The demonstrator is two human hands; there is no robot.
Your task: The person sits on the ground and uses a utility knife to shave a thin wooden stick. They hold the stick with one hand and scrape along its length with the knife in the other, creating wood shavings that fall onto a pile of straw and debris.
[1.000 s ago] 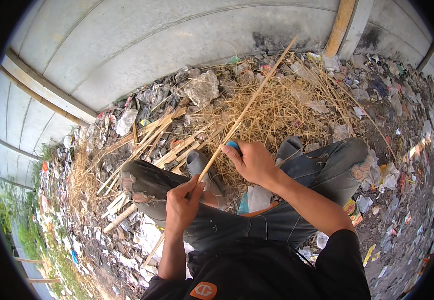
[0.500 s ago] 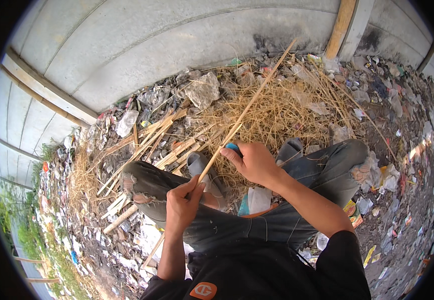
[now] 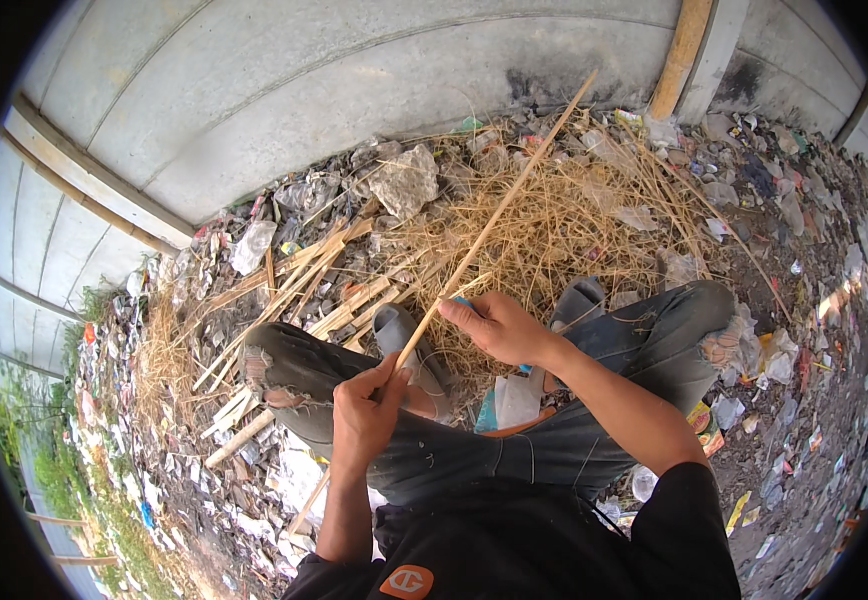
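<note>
A long, thin bamboo strip (image 3: 499, 207) slants from my lap up toward the wall, its lower end passing beside my left forearm. My left hand (image 3: 364, 415) is closed around it near my left knee, thumb and fingers pinching. Further up the strip, my right hand (image 3: 499, 328) is closed on a blue-handled tool (image 3: 463, 301), with the thumb pressed along the strip. Most of the tool is hidden by the fingers, and its working end does not show. A thin pale sliver (image 3: 478, 284) sticks out beside the strip just above my right hand.
Tangled bamboo shavings (image 3: 554, 225) lie ahead of my grey sandals (image 3: 579, 300). Split bamboo pieces (image 3: 294, 280) are piled at the left, near a rock (image 3: 404, 182). A concrete panel wall (image 3: 354, 80) with a bamboo post (image 3: 681, 58) stands behind. Litter covers the ground around.
My right hand has turned slightly and shifted a little down and left, so less of the blue handle shows at its top. My left hand stays almost still on the bamboo strip.
</note>
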